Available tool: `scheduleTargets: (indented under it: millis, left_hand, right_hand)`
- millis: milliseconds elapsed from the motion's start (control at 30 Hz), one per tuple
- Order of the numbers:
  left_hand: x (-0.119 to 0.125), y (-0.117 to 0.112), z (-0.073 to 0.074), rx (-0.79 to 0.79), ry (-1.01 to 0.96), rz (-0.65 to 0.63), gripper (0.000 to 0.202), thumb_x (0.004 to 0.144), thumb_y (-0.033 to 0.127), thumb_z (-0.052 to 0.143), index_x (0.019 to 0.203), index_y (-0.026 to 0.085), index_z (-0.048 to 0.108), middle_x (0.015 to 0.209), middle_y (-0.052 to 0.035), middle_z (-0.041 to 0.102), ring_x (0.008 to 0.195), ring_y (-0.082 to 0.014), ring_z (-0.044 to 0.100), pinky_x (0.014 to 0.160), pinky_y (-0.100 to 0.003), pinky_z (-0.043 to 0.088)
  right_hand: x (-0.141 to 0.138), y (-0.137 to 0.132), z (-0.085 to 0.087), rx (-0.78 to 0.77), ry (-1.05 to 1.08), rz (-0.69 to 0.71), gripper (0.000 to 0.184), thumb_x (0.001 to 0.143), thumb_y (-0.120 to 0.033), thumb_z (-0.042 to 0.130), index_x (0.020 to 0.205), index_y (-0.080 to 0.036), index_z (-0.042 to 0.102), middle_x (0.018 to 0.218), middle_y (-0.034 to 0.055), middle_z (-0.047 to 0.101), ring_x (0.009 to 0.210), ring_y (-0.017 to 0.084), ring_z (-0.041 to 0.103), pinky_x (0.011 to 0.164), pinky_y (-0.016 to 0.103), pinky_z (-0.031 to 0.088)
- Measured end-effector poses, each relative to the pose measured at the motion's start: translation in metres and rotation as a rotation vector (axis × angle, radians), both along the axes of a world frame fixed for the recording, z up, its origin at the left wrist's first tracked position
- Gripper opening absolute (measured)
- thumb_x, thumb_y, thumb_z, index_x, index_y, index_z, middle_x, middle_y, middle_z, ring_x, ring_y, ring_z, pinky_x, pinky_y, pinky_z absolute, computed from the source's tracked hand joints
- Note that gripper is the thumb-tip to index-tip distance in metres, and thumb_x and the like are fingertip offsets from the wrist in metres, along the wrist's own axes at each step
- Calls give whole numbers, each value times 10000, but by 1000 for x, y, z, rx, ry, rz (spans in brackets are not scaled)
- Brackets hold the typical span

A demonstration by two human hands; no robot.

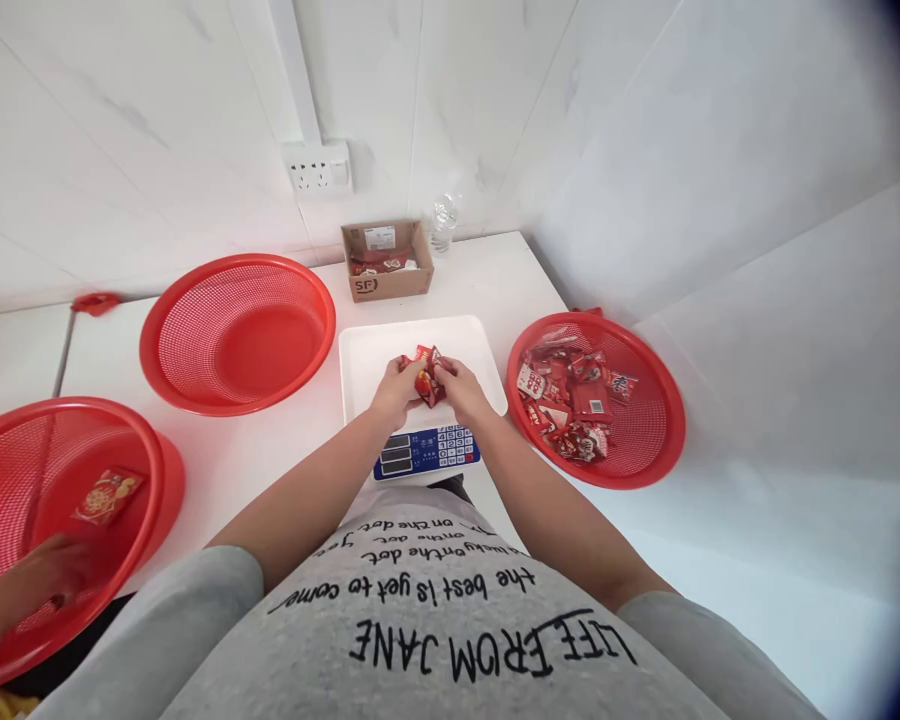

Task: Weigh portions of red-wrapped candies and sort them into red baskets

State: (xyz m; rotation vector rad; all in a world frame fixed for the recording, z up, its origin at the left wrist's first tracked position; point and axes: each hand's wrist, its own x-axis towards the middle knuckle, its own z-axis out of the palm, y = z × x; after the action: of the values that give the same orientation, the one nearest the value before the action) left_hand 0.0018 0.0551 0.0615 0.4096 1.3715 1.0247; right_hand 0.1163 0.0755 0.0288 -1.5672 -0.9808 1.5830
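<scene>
clamping small glossy red packets (430,384) in left hand (394,391) and right hand (462,391), held close together, over the white rectangular tray (364,350) of a blue-panelled scale (426,452).

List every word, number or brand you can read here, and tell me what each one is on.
"LIFE FROM JANE": gray shirt, upside down
"the best is yet to come": same shirt
"on the dot": same shirt, repeated
"SF": cardboard box
"4 5 6", "1 2 3", "0": scale keys
Too small or blurred to read: held packets, right basket packets, left basket packet, box's white label
</scene>
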Motion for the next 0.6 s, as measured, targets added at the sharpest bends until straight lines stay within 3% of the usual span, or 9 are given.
scheduleTargets:
  millis: [200,400,600]
  left_hand:
    - [4,-1,1,48,-195,-18,384,696,373,728,961,187,522,789,-18,623,724,-155,629,655,-282,506]
    - [-12,-4,-2,50,-301,25,335,634,371,776,793,207,530,639,52,580,624,-108,611,604,-217,480]
    - [-26,-5,3,-8,-397,-6,215,660,289,749,730,182,576,631,27,607,615,-109,618,604,-208,496]
  right_hand:
    - [-18,-12,6,159,-102,43,336,806,-273,510,1127,-203,582,1133,59,655,1013,171,603,914,364,474]
    - [-37,-28,34,301,-292,265,325,807,-216,500,1107,-265,616,1066,18,676,981,189,615,933,389,467]
    - [-41,-34,55,202,-43,320,398,766,-178,544,1154,-249,600,1113,23,665,1045,186,603,941,370,482]
